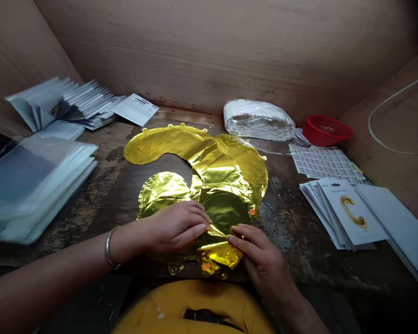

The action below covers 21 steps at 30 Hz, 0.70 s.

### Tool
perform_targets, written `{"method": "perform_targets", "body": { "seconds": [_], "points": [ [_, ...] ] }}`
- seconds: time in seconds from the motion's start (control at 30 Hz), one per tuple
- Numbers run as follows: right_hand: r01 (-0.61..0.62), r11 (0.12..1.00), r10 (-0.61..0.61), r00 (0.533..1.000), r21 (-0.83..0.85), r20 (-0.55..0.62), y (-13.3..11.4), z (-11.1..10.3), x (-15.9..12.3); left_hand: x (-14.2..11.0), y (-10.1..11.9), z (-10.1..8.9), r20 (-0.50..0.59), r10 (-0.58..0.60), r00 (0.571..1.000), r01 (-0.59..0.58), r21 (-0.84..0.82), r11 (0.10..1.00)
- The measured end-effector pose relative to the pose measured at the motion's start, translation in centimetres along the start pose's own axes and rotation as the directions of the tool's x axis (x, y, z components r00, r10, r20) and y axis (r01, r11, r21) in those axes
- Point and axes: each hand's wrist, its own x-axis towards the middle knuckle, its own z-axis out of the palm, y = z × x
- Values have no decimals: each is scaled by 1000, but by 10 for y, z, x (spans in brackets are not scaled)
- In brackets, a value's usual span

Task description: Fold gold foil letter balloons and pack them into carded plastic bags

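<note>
A flat gold foil balloon lies spread on the dark wooden table in front of me. Its near end is folded over. My left hand, with a metal bangle on the wrist, lies on the near part of the foil, fingers together and pressing the folded edge. My right hand pinches the same folded end of the foil from the right, fingers bent around it. Both hands meet at the fold near the table's front edge.
Stacks of clear plastic sleeves and printed sheets lie at the left. At the back sit a wrapped bundle and a red basket. White cards and a sticker sheet lie at the right. A white cable runs along the right wall.
</note>
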Motion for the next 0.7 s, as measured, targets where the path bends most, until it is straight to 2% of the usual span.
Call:
{"method": "perform_targets", "body": {
  "seconds": [0.1,0.2,0.3,0.43,0.5,0.57,0.7],
  "points": [
    [-117,988,123,991,101,-55,-4,-3,4,-10,1,5,-21,-5,1000,4,-46,999],
    [-235,964,244,968,124,-60,-7,-3,10,-12,11,17,-103,-142,984,145,25,989],
    [-358,924,371,925,133,-85,-6,2,15,-5,18,31,-241,-317,917,356,137,924],
    [-538,833,553,818,131,-157,-4,9,22,7,23,40,-311,-421,852,491,200,848],
    [-588,803,595,788,94,-160,-5,10,24,12,24,41,-322,-448,834,525,217,823],
    [-602,797,600,783,43,-163,-6,11,27,14,24,41,-331,-463,822,547,232,804],
    [-591,807,580,798,-23,-162,-7,12,31,12,21,45,-357,-399,844,508,299,807]
  ]
}}
